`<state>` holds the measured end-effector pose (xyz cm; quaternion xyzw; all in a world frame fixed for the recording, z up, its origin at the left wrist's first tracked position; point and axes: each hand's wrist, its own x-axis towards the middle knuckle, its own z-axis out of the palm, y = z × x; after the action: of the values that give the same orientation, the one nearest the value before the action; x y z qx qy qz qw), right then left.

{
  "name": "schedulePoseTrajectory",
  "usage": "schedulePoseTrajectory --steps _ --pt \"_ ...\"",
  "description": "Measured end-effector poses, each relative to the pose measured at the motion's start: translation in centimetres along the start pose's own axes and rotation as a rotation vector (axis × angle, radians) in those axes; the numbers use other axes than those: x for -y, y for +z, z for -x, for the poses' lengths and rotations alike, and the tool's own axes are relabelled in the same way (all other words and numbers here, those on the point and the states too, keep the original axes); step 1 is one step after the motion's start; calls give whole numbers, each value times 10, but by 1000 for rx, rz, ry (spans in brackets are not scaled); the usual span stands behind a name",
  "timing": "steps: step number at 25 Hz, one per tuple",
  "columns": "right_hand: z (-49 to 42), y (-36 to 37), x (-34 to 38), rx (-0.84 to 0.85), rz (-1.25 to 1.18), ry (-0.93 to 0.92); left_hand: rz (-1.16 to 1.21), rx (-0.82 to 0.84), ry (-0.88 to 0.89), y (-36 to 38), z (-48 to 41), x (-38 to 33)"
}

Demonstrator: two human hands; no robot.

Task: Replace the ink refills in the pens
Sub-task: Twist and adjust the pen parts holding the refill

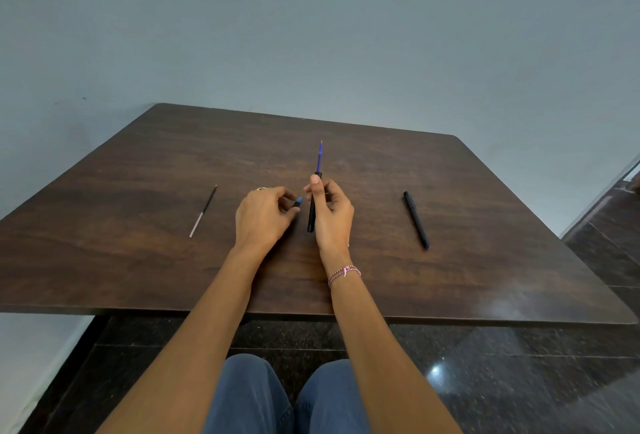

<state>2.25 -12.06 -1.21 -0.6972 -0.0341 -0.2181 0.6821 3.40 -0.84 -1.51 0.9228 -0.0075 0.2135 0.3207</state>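
The right hand (330, 215) is gripping a black pen barrel (312, 215) upright between thumb and curled fingers, a blue ink refill (319, 156) sticking out of its top toward 12 o'clock. The left hand (263, 217), just beside it at 9 o'clock, is pinching the small blue-tipped pen nose piece (298, 201) in its fingertips. On the brown wooden table (138, 277), a spare refill (203, 211) is lying well out at 9 o'clock and a whole black pen (416, 219) at 3 o'clock.

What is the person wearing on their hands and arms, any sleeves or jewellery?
Both forearms are bare, with no sleeves in view. The left hand has a ring on one finger. The right hand has no ring that shows, but its wrist carries a thin pink and white braided thread bracelet.
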Motion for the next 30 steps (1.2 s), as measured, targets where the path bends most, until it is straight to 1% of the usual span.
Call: schedulePoseTrajectory --steps 3,7,8,11,13,14,18,20,22,24,30 --pt "0 0 2 -7 18 -4 -63 4 1 1 -2 0" --pt "2 0 5 9 -3 -4 -71 -11 24 2 -2 3" --pt "2 0 4 8 -7 -1 -64 -44 30 2 -2 4" --pt "1 0 3 13 -8 7 3 -253 47 1 -1 5" --pt "1 1 2 42 -1 29 168 -314 17 -2 -1 6" --pt "1 1 2 69 14 42 299 -302 -15 -4 -2 7" --pt "4 2 0 235 75 42 839 -173 -148 -9 -3 3" --pt "4 2 1 307 98 58 1017 -156 -181 -11 -2 0" --pt "4 2 2 348 119 71 1086 -137 -211 -13 -3 -2" --pt "4 2 2 378 126 77 1105 -99 -223 -14 -3 -2" --pt "4 3 1 413 117 72 1181 -35 -182 -13 -3 3"
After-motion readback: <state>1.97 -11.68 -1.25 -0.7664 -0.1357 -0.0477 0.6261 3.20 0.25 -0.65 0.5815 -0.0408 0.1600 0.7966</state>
